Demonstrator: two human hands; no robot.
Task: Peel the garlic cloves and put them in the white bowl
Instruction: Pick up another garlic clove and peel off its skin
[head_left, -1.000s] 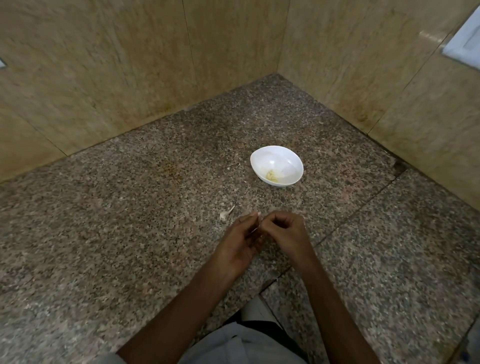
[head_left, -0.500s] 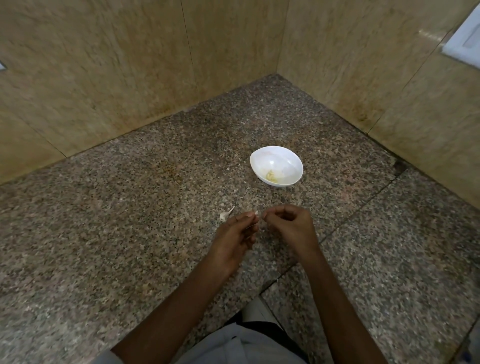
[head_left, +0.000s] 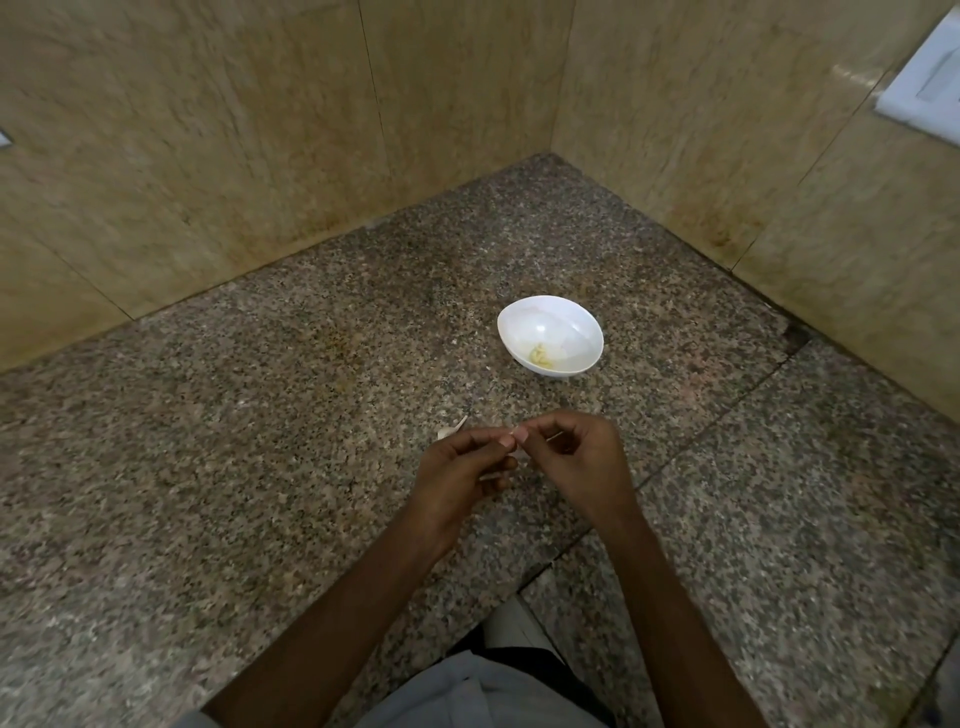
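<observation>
A white bowl (head_left: 550, 332) sits on the granite counter (head_left: 260, 441) with a few pale peeled garlic pieces (head_left: 540, 356) in its bottom. Just in front of it my left hand (head_left: 457, 478) and my right hand (head_left: 582, 462) meet fingertip to fingertip. Both pinch a small garlic clove (head_left: 511, 457), which the fingers mostly hide. A pale scrap of garlic skin (head_left: 452, 428) lies on the counter just beyond my left hand.
Beige stone walls (head_left: 467, 104) close the corner behind the bowl. A seam in the granite (head_left: 727, 405) runs diagonally to the right of my hands. A white fitting (head_left: 924, 88) is on the right wall.
Both hands have stayed together over the same spot. The fingers have shifted slightly on the clove, the right hand's more raised than a second ago.
</observation>
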